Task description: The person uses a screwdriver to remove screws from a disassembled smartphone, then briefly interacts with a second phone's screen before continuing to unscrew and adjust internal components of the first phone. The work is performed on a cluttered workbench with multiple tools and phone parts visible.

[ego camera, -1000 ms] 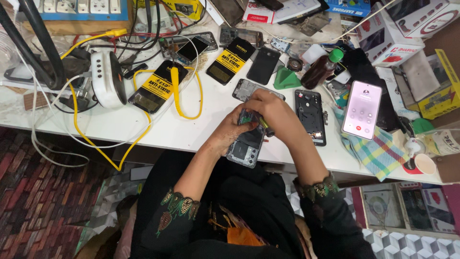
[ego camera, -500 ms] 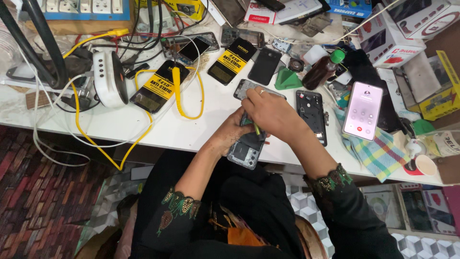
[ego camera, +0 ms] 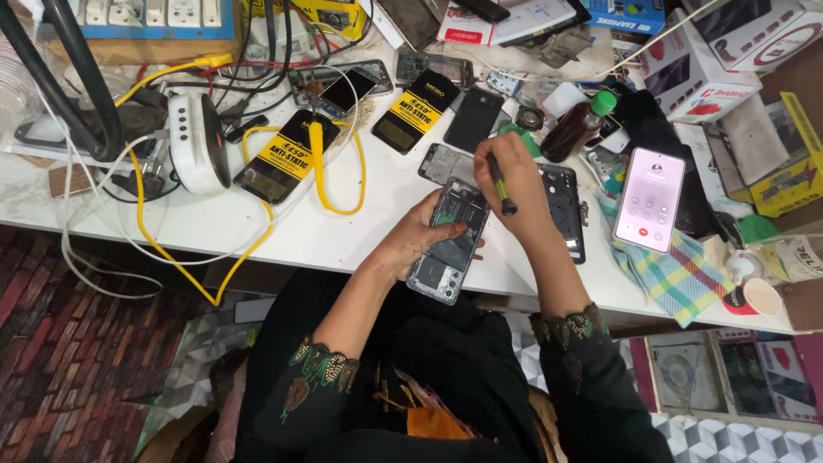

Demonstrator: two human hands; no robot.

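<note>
1. Grey-green circuitry shows inside the opened smartphone (ego camera: 449, 244), which lies tilted at the front edge of the white workbench (ego camera: 343, 236) with its lower end hanging past the rim.
2. The left hand (ego camera: 424, 240) clasps the opened smartphone along its left side, thumb pressed on the exposed inner face.
3. The right hand (ego camera: 514, 176) is closed around a slim screwdriver (ego camera: 501, 184) with a green and black shaft, its dark tip pointing down just above the phone's upper right corner; whether the tip touches cannot be told.
4. The two hands sit near each other but do not touch, each gripping its own item.
5. Just right of the right hand lies a black phone frame (ego camera: 567, 210), flat on the bench.
6. Farther right, a lit smartphone (ego camera: 649, 200) showing a pink screen rests on a checked cloth (ego camera: 677, 274).
7. Behind the right hand stand a small brown bottle (ego camera: 576, 130) with a green cap, tipped on its side, and a black phone back cover (ego camera: 474, 120).
8. To the left, two black anti-static mats (ego camera: 287, 156) with yellow bands lie on the bench, and a yellow cable (ego camera: 330, 184) loops across the nearer one.
9. Well to the left sits a white rounded device (ego camera: 195, 141) amid tangled wires.
</note>
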